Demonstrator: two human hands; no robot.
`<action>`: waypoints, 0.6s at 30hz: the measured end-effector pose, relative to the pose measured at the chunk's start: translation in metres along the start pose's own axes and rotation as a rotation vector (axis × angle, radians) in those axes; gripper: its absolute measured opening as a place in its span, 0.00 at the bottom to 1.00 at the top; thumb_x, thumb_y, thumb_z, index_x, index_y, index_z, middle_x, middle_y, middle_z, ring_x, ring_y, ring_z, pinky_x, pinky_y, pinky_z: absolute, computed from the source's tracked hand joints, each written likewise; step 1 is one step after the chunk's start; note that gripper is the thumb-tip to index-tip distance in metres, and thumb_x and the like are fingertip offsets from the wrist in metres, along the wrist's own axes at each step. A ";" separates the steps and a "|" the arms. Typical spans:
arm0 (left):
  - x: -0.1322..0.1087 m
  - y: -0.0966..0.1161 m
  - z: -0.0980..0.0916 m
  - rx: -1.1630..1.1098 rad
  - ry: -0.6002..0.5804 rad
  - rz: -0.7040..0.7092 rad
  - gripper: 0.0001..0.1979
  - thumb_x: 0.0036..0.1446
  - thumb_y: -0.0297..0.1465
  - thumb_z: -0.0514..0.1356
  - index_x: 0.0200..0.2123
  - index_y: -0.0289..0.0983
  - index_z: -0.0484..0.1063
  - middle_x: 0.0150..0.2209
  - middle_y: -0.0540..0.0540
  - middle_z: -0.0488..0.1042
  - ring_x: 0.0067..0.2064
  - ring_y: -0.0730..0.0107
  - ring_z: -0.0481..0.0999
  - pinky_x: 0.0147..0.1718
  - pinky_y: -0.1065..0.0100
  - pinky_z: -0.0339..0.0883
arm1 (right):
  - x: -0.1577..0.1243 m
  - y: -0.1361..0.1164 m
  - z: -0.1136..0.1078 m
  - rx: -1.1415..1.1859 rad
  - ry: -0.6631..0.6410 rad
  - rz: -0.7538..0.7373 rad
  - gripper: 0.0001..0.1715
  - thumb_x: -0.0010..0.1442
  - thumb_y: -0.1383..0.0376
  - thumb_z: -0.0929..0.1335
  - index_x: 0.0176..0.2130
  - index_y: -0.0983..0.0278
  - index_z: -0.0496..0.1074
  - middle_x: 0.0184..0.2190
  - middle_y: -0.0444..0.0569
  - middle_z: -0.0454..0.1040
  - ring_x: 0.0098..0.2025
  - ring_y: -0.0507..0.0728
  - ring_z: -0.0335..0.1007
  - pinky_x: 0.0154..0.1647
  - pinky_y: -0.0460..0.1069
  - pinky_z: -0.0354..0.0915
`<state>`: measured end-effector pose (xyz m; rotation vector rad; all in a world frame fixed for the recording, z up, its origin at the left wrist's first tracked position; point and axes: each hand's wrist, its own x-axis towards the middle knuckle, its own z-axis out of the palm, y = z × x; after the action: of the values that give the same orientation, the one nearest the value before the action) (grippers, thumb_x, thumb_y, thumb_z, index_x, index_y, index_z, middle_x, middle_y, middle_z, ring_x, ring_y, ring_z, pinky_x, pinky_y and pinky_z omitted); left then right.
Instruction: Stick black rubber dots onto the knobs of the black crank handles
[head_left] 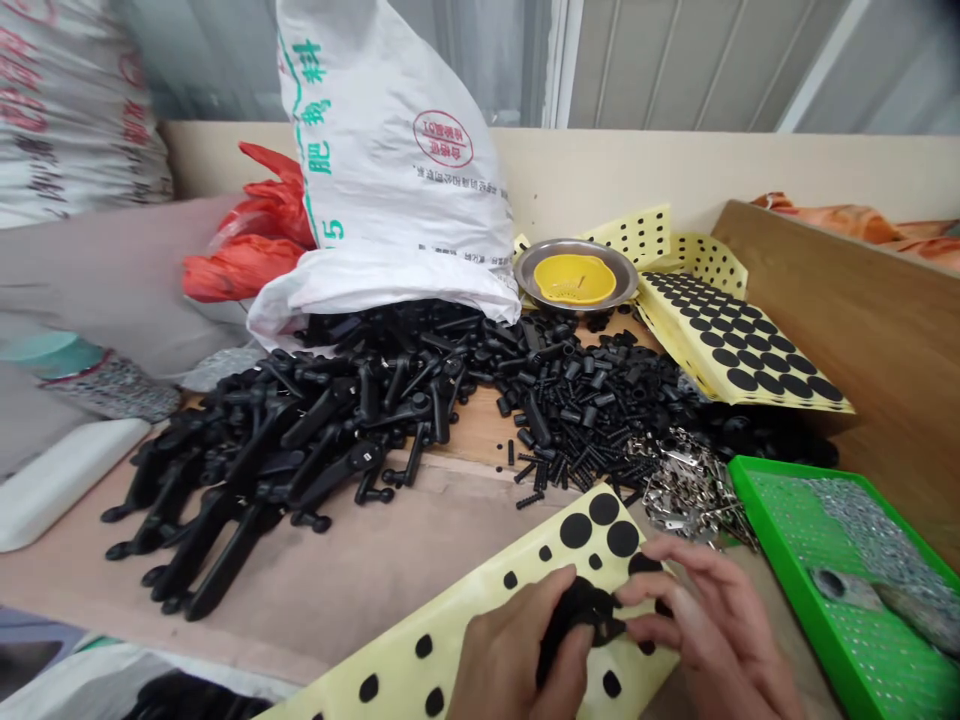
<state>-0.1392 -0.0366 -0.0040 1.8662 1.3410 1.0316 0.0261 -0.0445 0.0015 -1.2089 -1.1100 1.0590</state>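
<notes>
My left hand [517, 645] grips a dark black part [581, 612] between thumb and fingers, low in the head view. My right hand [724, 625] meets the part from the right, its fingertips pinched at the part's edge. What kind of part it is cannot be made out, as the fingers cover much of it. Under both hands lies a pale yellow backing sheet [457, 610] with round black stickers [576, 531] at its upper right end and several small black dots. The right hand covers some of the stickers.
Black plastic arms [300, 430] are heaped at left, before a white sack [397, 150]. Small black pieces [585, 390] and metal bits [686, 480] lie behind the hands. A green tray [787, 560] stands right, sticker sheets [742, 340] and a steel bowl [529, 268] farther back.
</notes>
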 end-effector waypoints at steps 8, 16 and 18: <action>0.000 -0.004 0.008 0.031 -0.072 0.002 0.18 0.51 0.26 0.53 0.47 0.39 0.68 0.35 0.47 0.78 0.35 0.65 0.79 0.34 0.69 0.71 | 0.008 0.007 -0.010 -0.613 -0.370 -0.533 0.12 0.58 0.73 0.64 0.41 0.58 0.64 0.41 0.47 0.68 0.42 0.51 0.70 0.42 0.40 0.65; 0.005 -0.002 0.003 0.123 -0.221 0.012 0.15 0.51 0.25 0.52 0.43 0.38 0.69 0.33 0.45 0.76 0.32 0.62 0.77 0.29 0.67 0.70 | 0.009 -0.001 -0.009 -0.474 -0.436 -0.210 0.07 0.62 0.66 0.61 0.32 0.59 0.67 0.36 0.46 0.66 0.37 0.52 0.68 0.36 0.43 0.65; 0.003 -0.003 0.003 0.121 -0.218 0.003 0.15 0.51 0.26 0.52 0.43 0.37 0.70 0.32 0.44 0.76 0.32 0.61 0.77 0.29 0.67 0.70 | 0.010 0.003 -0.008 -0.377 -0.446 -0.085 0.10 0.62 0.62 0.61 0.30 0.60 0.66 0.34 0.46 0.66 0.36 0.53 0.67 0.34 0.43 0.65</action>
<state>-0.1371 -0.0329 -0.0076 2.0052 1.2966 0.7371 0.0350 -0.0360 -0.0007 -1.2302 -1.7531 1.1147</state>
